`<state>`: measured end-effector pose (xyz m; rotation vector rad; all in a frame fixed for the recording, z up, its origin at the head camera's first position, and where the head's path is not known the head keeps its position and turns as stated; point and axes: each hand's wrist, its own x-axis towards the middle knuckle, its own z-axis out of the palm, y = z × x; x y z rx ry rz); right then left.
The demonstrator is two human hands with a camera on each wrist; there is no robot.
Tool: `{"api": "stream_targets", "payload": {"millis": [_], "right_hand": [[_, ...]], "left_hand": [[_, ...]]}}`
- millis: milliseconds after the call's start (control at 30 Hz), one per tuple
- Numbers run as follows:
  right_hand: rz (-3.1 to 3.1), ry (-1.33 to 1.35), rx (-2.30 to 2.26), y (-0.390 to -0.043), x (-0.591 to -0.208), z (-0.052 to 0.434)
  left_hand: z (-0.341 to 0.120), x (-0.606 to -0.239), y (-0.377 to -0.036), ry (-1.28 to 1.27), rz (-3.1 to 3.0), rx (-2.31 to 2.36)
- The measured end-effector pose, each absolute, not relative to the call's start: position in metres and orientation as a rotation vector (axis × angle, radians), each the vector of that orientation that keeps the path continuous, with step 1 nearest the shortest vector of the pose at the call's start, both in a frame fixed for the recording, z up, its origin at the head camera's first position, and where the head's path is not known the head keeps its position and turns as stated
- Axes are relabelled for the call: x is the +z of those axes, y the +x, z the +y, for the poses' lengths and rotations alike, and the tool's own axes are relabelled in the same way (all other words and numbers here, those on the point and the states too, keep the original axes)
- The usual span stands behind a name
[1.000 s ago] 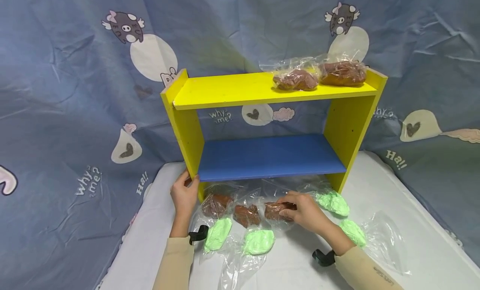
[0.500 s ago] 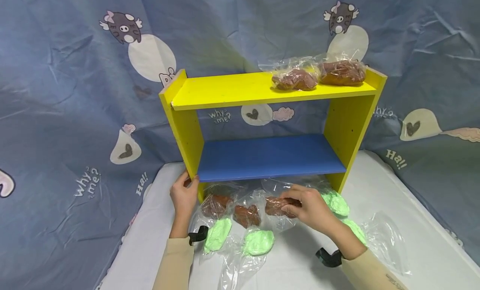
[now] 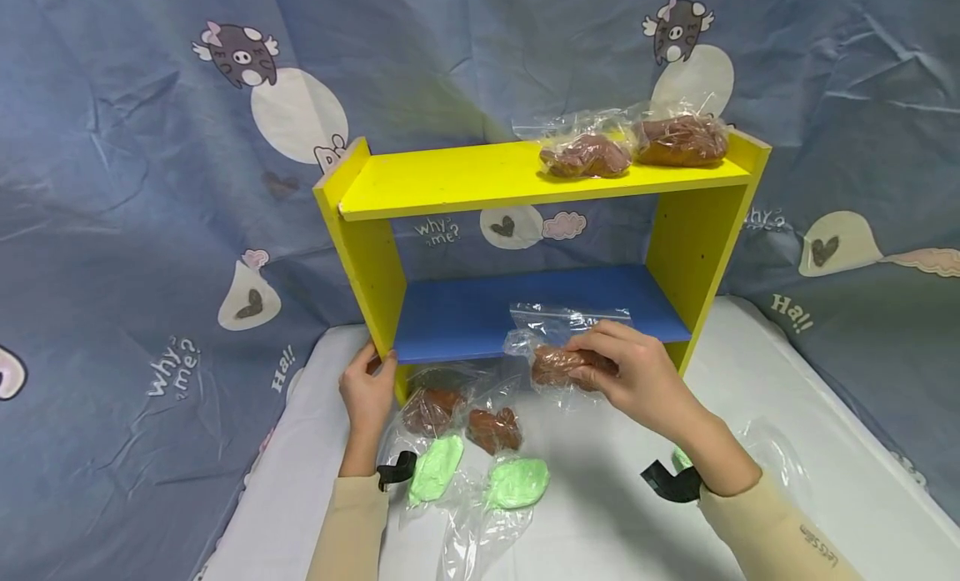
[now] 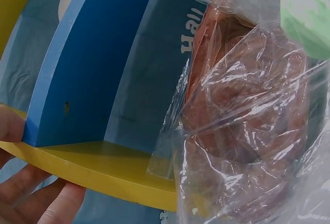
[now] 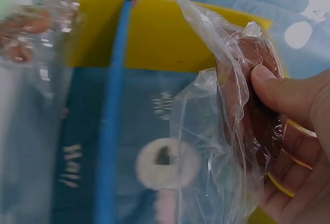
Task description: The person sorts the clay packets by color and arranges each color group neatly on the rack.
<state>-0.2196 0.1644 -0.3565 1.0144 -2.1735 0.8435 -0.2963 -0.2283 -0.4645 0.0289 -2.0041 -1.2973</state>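
Observation:
My right hand (image 3: 637,377) pinches a clear zip bag with a brown lump (image 3: 553,366) inside, thumb on one side and fingers on the other. In the head view the bag is raised off the table, in front of the blue shelf board (image 3: 465,318). The right wrist view shows the thumb pressing the brown lump (image 5: 250,54) through the plastic. My left hand (image 3: 369,389) grips the yellow left side panel (image 3: 363,272) of the shelf unit low down, thumb at the blue board's front corner. Fingers (image 4: 64,203) curl round that panel in the left wrist view.
Two bagged brown lumps (image 3: 588,156) sit at the right of the yellow top board (image 3: 442,177). On the white table (image 3: 585,514) lie two more bagged brown lumps (image 3: 493,431) and bagged green lumps (image 3: 517,483). A green one is mostly hidden behind my right wrist.
My right hand has lifted the bagged brown lump from the table up to the blue board's front edge. My left hand stays on the side panel.

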Motion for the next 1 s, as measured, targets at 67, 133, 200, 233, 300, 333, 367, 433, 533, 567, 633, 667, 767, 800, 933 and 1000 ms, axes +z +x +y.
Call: {"api": "stream_targets", "payload": {"millis": [67,133,200,233,300,333,367,433,533,567,633,667,767,800,933,1000], "right_hand": [[-2.152,1.024,0.834,-0.217,-0.342,0.165],[-2.131,1.033,0.818,-0.215,-0.328,0.165],[-2.093,1.051,0.794,-0.214,-0.314,0.165],[-2.073,1.062,0.781,-0.214,-0.307,0.165],[-2.044,1.081,0.750,-0.215,-0.294,0.165],[-2.029,1.089,0.737,-0.215,-0.288,0.165],[-2.015,1.097,0.724,-0.216,-0.282,0.165],[-1.986,1.108,0.703,-0.218,-0.271,0.165],[-1.938,1.114,0.687,-0.222,-0.255,0.164],[-1.921,1.115,0.685,-0.224,-0.249,0.163],[-1.909,1.113,0.676,-0.226,-0.236,0.163],[-1.903,1.112,0.672,-0.227,-0.229,0.164],[-1.906,1.105,0.629,-0.227,-0.207,0.167],[-1.908,1.103,0.607,-0.227,-0.200,0.168],[-1.878,1.093,0.520,-0.228,-0.172,0.171],[-1.855,1.092,0.489,-0.228,-0.160,0.170]], "left_hand": [[-0.228,-0.466,-0.296,0.027,-2.007,-1.301],[-0.228,-0.466,-0.294,0.031,-2.010,-1.307],[-0.228,-0.467,-0.293,0.038,-2.014,-1.314],[-0.228,-0.467,-0.292,0.044,-2.016,-1.316],[-0.228,-0.467,-0.291,0.056,-2.025,-1.317],[-0.228,-0.466,-0.291,0.059,-2.029,-1.318],[-0.228,-0.466,-0.291,0.057,-2.031,-1.319],[-0.228,-0.465,-0.292,0.055,-2.035,-1.317],[-0.228,-0.462,-0.294,0.048,-2.024,-1.327],[-0.228,-0.461,-0.295,0.047,-2.019,-1.330],[-0.228,-0.460,-0.296,0.050,-2.013,-1.334],[-0.228,-0.459,-0.297,0.050,-2.010,-1.339],[-0.228,-0.460,-0.297,0.050,-2.010,-1.345],[-0.228,-0.461,-0.297,0.049,-2.010,-1.345],[-0.228,-0.462,-0.297,0.048,-2.003,-1.349],[-0.228,-0.463,-0.297,0.043,-2.003,-1.351]]}}
